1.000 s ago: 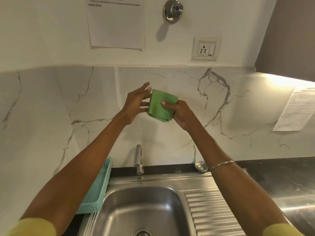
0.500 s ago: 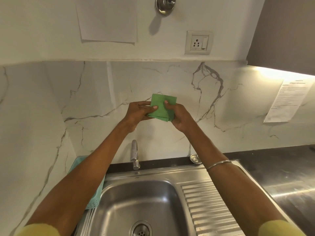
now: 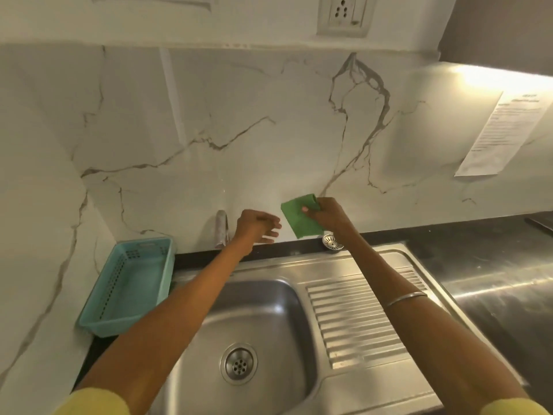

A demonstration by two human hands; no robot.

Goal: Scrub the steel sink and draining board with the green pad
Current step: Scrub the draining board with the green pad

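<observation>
The green pad (image 3: 300,218) hangs flat from my right hand (image 3: 327,217), which pinches its upper right corner in the air above the back rim of the sink. My left hand (image 3: 257,227) is just left of the pad, fingers spread and holding nothing, a small gap away from it. Below lies the steel sink bowl (image 3: 269,310) with its round drain (image 3: 238,363). The ribbed draining board (image 3: 353,313) is to the right of the bowl, partly under my right forearm.
A steel tap (image 3: 221,229) stands at the back rim, left of my left hand. A teal plastic basket (image 3: 128,286) sits left of the sink. A small metal strainer (image 3: 331,241) rests on the black ledge. Steel counter (image 3: 493,280) stretches right.
Both hands came down from chest height toward the sink's back rim. My left hand let go of the pad, which now hangs from my right hand alone. The view tilted down.
</observation>
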